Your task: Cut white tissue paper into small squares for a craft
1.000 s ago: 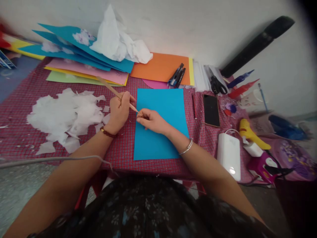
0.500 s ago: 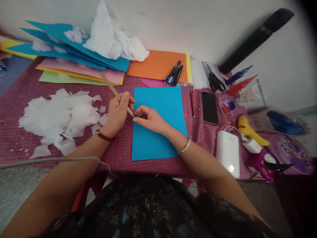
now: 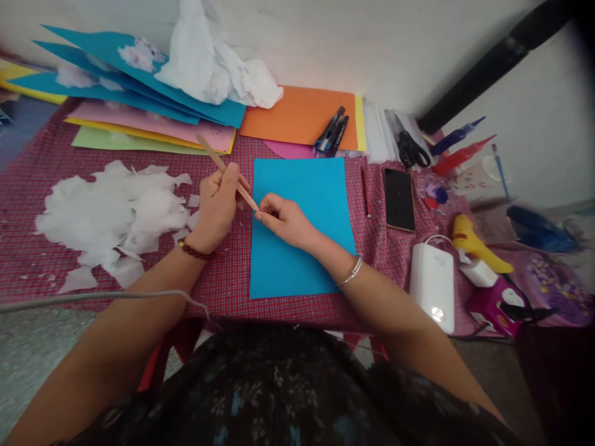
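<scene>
A slim, light-wood stick [image 3: 246, 192] slants between my hands, its far end pointing up and left. Wrapped around its middle is my left hand [image 3: 217, 204], just left of the blue sheet. The fingers of my right hand [image 3: 286, 220] are pinched at the stick's lower tip; whether anything small sits between them is hidden. Under my right hand and forearm lies the blue paper sheet [image 3: 297, 266], flat on the checked cloth [image 3: 227, 285].
Torn white tissue pieces [image 3: 106, 214] are heaped at left. Blue cards [image 3: 153, 93] and crumpled white paper [image 3: 199, 68] stand behind. To the right are a red pencil [image 3: 367, 192], a phone [image 3: 398, 199], scissors [image 3: 411, 148], a white power bank [image 3: 432, 285] and a yellow glue gun [image 3: 476, 244].
My right fingers have closed onto the stick's lower tip, which has shifted slightly right over the blue sheet's edge. The whole view has tilted a little.
</scene>
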### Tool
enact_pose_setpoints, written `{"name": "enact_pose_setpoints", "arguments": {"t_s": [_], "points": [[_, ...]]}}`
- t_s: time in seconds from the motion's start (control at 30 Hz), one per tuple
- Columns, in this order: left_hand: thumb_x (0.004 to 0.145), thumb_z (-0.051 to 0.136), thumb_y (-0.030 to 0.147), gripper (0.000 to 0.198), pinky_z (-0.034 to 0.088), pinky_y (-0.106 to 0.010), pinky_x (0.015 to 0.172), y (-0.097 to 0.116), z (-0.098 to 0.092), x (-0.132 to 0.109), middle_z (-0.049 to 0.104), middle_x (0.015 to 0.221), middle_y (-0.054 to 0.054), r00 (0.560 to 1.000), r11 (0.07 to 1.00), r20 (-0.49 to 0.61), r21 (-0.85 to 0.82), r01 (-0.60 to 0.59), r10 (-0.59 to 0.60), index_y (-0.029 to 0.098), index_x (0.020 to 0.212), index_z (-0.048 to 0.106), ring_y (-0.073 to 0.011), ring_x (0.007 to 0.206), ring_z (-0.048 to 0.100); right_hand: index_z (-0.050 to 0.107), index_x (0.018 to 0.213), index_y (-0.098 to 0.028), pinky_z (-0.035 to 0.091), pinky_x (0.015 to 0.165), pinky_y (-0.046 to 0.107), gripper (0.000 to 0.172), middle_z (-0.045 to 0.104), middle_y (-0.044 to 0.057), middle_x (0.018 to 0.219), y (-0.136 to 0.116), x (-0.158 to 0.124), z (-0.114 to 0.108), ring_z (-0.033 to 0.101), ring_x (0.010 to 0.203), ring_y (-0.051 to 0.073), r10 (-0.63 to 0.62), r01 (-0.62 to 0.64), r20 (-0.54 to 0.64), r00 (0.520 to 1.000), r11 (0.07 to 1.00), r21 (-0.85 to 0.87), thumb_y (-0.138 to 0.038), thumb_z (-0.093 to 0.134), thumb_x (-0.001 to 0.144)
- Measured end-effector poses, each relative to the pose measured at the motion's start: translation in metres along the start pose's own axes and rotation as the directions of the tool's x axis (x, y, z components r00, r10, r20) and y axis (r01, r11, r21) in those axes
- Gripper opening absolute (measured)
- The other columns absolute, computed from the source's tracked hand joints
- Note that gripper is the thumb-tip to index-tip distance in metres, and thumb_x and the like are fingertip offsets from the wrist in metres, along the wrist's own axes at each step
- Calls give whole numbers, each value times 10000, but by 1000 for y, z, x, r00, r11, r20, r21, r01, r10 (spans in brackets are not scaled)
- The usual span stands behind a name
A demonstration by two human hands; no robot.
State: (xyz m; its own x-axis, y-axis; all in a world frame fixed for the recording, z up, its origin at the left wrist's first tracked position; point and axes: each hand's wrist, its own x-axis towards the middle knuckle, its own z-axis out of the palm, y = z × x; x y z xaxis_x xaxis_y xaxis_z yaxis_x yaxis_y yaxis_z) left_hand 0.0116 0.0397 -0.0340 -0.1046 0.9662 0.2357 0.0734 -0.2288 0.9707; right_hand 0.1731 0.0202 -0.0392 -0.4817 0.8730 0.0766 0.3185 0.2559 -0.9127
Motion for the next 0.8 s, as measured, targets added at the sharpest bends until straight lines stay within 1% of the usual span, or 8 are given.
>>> {"name": "enact_pose_setpoints", "arguments": {"t_s": [0.07, 0.13, 0.3, 0.43, 0.5, 0.6, 0.7, 0.8], "points": [[939, 529, 589, 513, 292, -274, 394, 1, -1, 2, 444, 448, 24, 999, 1000, -37, 7, -14, 14, 216, 595, 604, -100, 395, 414, 397, 794, -229, 327, 631, 276, 212, 462, -38, 704, 0, -1, 0, 436, 684, 136, -1, 1, 9, 1000, 1000, -13, -258, 528, 958], [940, 532, 586, 502, 278, -285, 397, 1, -1, 2, 414, 443, 30, 999, 1000, -38, 19, -22, 22, 223, 601, 602, -100, 393, 390, 396, 808, -231, 340, 649, 278, 200, 480, -32, 722, 0, -1, 0, 454, 700, 140, -7, 8, 18, 1000, 999, -40, -254, 506, 974], [951, 519, 575, 497, 296, -289, 434, -1, 0, 1, 409, 470, 31, 997, 998, -48, 29, -51, 52, 213, 621, 600, -95, 425, 403, 380, 831, -237, 347, 661, 290, 196, 492, -27, 730, -1, -3, 1, 469, 688, 149, -23, 24, 15, 1000, 994, -106, -278, 446, 1012], [967, 484, 551, 494, 251, -297, 429, -3, 2, 2, 376, 456, 38, 998, 999, -57, 41, -17, 19, 212, 620, 573, -83, 396, 368, 360, 805, -237, 351, 658, 293, 240, 472, -19, 734, -5, -3, 0, 467, 689, 153, -27, 25, -13, 1000, 993, -119, -304, 440, 1021], [973, 463, 557, 494, 225, -304, 416, -3, 3, 1, 355, 441, 44, 998, 999, -66, 37, 11, -9, 225, 618, 552, -86, 374, 337, 350, 779, -236, 366, 646, 285, 273, 458, -18, 718, -6, -3, 0, 467, 679, 147, 6, -8, -30, 1000, 997, -72, -314, 422, 1030], [956, 487, 592, 493, 226, -304, 415, -4, 5, -1, 321, 438, 54, 999, 1000, -43, 7, 24, -24, 239, 612, 490, -93, 376, 326, 336, 740, -235, 381, 591, 263, 330, 437, -30, 667, -8, -3, -3, 450, 603, 122, 60, -55, -48, 997, 995, 87, -338, 363, 1053], [930, 528, 614, 512, 239, -302, 418, -5, 5, -2, 307, 458, 58, 999, 999, -29, -28, 19, -20, 240, 597, 428, -95, 393, 326, 355, 737, -234, 381, 530, 242, 365, 426, -53, 609, -7, -2, -8, 421, 513, 96, 90, -84, -16, 996, 971, 224, -395, 329, 1064], [914, 556, 611, 530, 211, -301, 395, -5, 4, -1, 307, 460, 58, 999, 998, -50, -55, 15, -18, 237, 573, 401, -93, 385, 290, 410, 776, -230, 377, 497, 233, 375, 425, -67, 561, -6, -2, -12, 403, 472, 91, 90, -93, 27, 996, 951, 295, -446, 304, 1063]]}}
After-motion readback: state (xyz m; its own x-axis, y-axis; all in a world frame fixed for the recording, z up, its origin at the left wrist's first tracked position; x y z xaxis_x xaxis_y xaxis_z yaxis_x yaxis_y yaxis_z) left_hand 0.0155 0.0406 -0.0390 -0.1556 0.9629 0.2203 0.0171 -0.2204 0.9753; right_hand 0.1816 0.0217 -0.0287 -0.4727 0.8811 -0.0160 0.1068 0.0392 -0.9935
